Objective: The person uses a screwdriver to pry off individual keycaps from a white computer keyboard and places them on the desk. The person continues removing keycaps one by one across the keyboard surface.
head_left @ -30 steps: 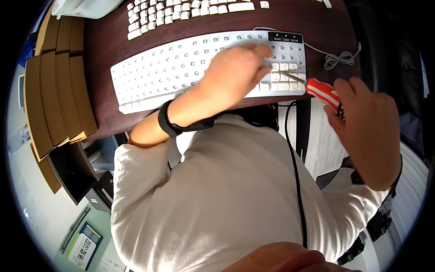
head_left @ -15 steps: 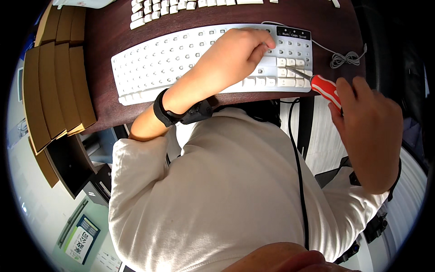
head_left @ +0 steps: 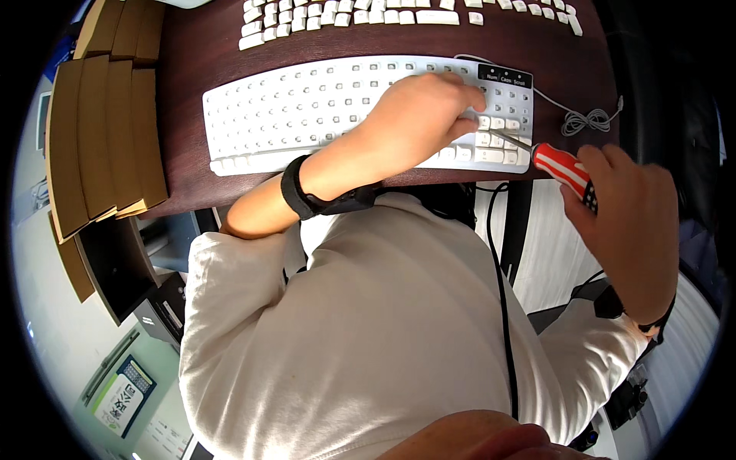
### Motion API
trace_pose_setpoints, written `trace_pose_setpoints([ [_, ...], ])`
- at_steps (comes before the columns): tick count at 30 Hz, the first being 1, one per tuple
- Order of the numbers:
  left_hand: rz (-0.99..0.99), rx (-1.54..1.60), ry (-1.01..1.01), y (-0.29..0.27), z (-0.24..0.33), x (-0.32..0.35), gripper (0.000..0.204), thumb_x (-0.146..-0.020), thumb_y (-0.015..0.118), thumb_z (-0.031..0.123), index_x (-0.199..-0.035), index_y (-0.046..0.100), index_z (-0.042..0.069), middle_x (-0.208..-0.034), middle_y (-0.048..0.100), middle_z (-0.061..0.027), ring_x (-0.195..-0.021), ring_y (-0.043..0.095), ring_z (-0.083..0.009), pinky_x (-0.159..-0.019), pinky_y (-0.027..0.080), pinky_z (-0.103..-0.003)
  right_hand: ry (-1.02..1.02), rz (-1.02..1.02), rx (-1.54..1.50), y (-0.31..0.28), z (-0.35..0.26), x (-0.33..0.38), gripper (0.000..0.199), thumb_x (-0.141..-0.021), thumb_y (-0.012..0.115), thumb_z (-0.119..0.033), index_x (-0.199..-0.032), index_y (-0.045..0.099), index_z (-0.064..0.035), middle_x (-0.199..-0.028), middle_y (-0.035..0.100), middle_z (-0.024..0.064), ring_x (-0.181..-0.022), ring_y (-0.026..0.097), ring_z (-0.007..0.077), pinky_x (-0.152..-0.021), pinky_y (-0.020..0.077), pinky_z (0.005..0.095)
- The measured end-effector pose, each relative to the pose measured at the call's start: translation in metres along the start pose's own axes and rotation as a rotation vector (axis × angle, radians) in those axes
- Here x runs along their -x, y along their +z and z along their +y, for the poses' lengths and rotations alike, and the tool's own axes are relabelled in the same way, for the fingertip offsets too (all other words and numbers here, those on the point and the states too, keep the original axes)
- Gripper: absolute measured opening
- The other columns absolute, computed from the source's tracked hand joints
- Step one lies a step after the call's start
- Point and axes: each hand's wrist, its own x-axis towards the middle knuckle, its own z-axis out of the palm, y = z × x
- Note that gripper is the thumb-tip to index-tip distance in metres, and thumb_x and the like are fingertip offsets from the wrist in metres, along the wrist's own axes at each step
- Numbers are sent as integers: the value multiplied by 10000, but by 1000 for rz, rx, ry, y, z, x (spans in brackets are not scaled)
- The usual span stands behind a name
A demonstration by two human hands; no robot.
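Observation:
A white keyboard (head_left: pixel 268 115) lies on the dark table, most of its key positions stripped down to bare switches. Some white keycaps (head_left: pixel 488 156) are still seated at the number pad and along the near row. My left hand (head_left: pixel 425 115) reaches over its right part, thumb and index finger apart beside the upper number pad keycaps; its other fingers are curled and partly hidden. In my right hand (head_left: pixel 632 211) is a screwdriver (head_left: pixel 558 166) with a red, white-striped handle, gripped at its rear end. Its thin metal shaft points left, with the tip among the number pad keycaps.
Loose white keycaps (head_left: pixel 437 17) stand in rows at the table's far side. A coiled grey cable (head_left: pixel 586 121) lies right of the keyboard. Brown cardboard boxes (head_left: pixel 107 146) stand along the left edge. A black cable (head_left: pixel 502 307) hangs down in front of me.
The view has shifted, so the keyboard sits lower and more of the loose keycaps show. My left thumb and index finger have spread and come nearer the number pad keycaps. The screwdriver stays among them.

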Motion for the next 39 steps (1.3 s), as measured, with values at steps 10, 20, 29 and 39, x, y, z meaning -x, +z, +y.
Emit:
trace_pose_setpoints([
  [10, -18, -168, -9, 8, 4, 4, 195, -830, 731, 148, -995, 648, 87, -920, 648, -73, -848, 653, -305, -679, 527, -418, 21, 117, -217, 23, 4, 14, 286, -803, 772, -229, -994, 651, -54, -723, 581, 76, -543, 574, 228, -575, 454, 361],
  [20, -69, -219, -10, 7, 4, 3, 191, -844, 712, 163, -978, 637, 51, -940, 654, -85, -825, 659, -317, -685, 543, -418, -40, 35, -212, 6, 22, -10, 299, -766, 789, -191, -991, 682, -26, -778, 644, 103, -544, 586, 237, -588, 468, 355],
  [29, -14, -144, 26, 9, 3, 3, 201, -864, 709, 227, -960, 652, 59, -862, 638, -85, -768, 657, -322, -642, 531, -429, 103, 124, -594, 53, 28, 21, 313, -750, 799, -113, -1015, 667, -10, -873, 667, 140, -690, 644, 299, -627, 499, 332],
  [39, -20, -223, 23, 10, 9, -3, 151, -858, 701, 193, -966, 675, 91, -853, 652, -62, -773, 663, -303, -638, 534, -422, 182, 229, -841, 114, 22, 33, 295, -753, 789, -76, -1011, 659, -19, -837, 624, 124, -686, 599, 266, -647, 474, 321],
])
